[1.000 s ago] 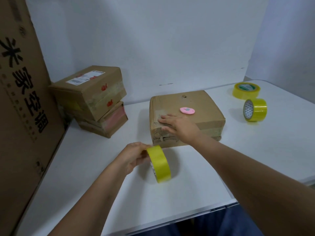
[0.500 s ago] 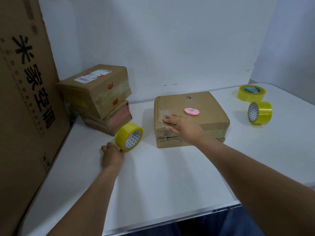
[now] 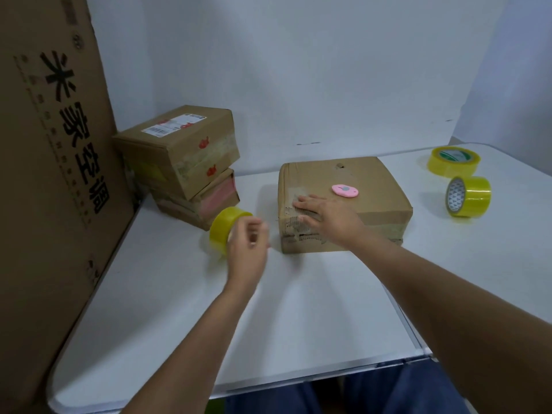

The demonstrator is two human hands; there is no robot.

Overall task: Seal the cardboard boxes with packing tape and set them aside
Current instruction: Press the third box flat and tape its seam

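Flat cardboard box near middle of white surface, toward back edge; flaps closed, contents not visible. Corrugated brown board, front-left corner torn and ragged, old clear tape peeling along front seam, small puncture on top. Right hand flat on top at front-left corner, fingers straight, pressing down. Pink oval cutter resting on lid, just beside fingertips. Left hand raised left of box, motion-blurred, fingers loosely curled; cannot tell whether gripping anything. Yellow tape roll standing on edge just behind that hand, glossy. Two stacked sealed boxes at back-left corner, top one with shipping label, red marks. Two more yellow rolls at back-right: one flat, one on edge. Tall printed carton along left edge.
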